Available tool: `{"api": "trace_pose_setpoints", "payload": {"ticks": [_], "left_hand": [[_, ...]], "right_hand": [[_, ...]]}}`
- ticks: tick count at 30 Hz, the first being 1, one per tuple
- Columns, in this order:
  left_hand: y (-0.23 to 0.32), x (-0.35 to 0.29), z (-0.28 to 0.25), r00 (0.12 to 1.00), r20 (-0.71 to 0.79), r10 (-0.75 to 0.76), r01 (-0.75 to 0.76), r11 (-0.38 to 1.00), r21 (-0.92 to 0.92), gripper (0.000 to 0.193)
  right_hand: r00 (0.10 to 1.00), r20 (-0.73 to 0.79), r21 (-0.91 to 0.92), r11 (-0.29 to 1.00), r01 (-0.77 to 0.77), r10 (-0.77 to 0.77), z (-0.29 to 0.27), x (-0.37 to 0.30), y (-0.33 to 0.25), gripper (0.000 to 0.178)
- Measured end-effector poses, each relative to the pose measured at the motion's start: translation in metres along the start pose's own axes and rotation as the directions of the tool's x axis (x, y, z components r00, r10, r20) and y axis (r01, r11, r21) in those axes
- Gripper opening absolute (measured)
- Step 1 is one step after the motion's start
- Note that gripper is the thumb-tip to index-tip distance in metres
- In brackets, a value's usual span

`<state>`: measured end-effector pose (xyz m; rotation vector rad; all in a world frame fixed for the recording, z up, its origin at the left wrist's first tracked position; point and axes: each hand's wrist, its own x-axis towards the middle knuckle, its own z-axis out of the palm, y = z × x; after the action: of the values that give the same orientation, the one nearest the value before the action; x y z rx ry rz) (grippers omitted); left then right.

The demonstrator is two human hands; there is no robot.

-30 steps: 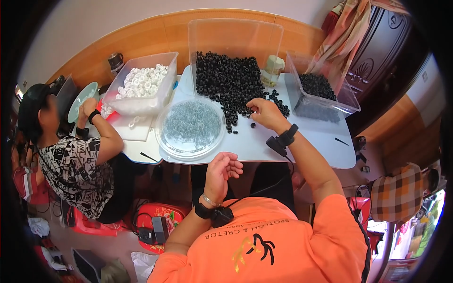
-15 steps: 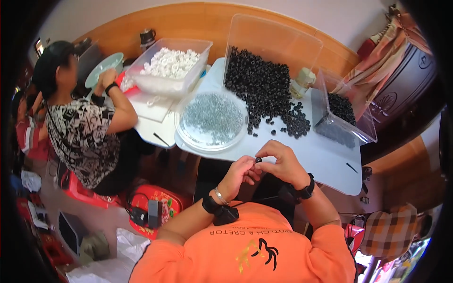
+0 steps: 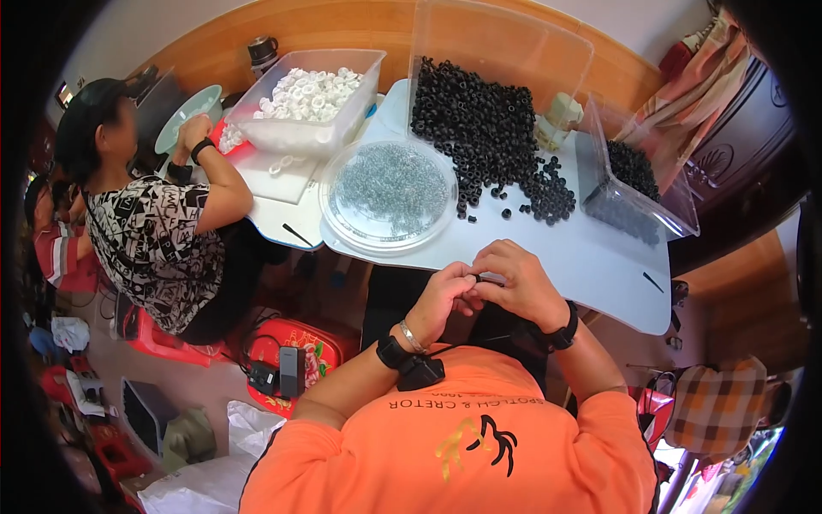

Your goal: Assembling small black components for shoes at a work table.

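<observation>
We bring both hands together just at the near edge of the white worktop (image 3: 591, 257), close to our chest. Our left hand (image 3: 445, 295) and right hand (image 3: 518, 283) meet fingertip to fingertip, pinching a small dark piece (image 3: 481, 278) between them; it is too small for us to tell its shape, and most of it is hidden by the fingers. Both wrists carry dark bands.

Ahead of the hands, on the worktop, lies a heap of black rings (image 3: 488, 137) spilling out of a clear tilted bin, with loose ones scattered toward us. To the left of the heap sits a round clear tray (image 3: 342, 218) filled with small pale metal parts. To the right stands a clear box (image 3: 676, 218) with more black pieces in it. Farther left a clear tub (image 3: 342, 133) holds white rings.

At the left end of the worktop another person (image 3: 145, 231) in a patterned black-and-white shirt sits, one hand raised near a pale green bowl (image 3: 193, 107).
</observation>
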<state>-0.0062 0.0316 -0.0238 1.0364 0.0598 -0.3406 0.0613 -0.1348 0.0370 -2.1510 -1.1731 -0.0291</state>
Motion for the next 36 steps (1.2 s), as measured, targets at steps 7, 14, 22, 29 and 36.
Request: {"api": "trace_pose_setpoints", "payload": {"ticks": [7,14,22,29,36], "left_hand": [[0.002,-0.001,0.000,0.999,-0.022,0.027,-0.027,0.999,-0.021,0.024],[0.001,-0.002,-0.004,1.000,-0.003,0.031,-0.031,1.000,0.002,0.024],[0.006,-0.005,0.001,0.999,-0.003,0.044,-0.044,0.999,0.020,0.023],[0.007,-0.005,0.003,0.998,0.020,0.059,-0.059,0.998,0.002,0.023],[0.004,-0.005,0.003,0.999,0.029,0.044,-0.043,0.999,-0.023,0.024]], "right_hand": [[0.999,-0.032,0.059,0.998,-0.018,0.020,0.000,-0.001,-0.003,0.023],[1.000,-0.012,0.047,0.999,-0.008,0.008,-0.002,0.002,-0.006,0.024],[0.999,-0.007,0.092,0.995,-0.030,0.031,-0.005,-0.002,-0.009,0.024],[1.000,-0.006,0.113,0.994,-0.012,0.013,-0.007,-0.006,-0.007,0.026],[0.998,0.003,0.176,0.983,-0.061,0.061,-0.004,-0.013,-0.006,0.027]]}}
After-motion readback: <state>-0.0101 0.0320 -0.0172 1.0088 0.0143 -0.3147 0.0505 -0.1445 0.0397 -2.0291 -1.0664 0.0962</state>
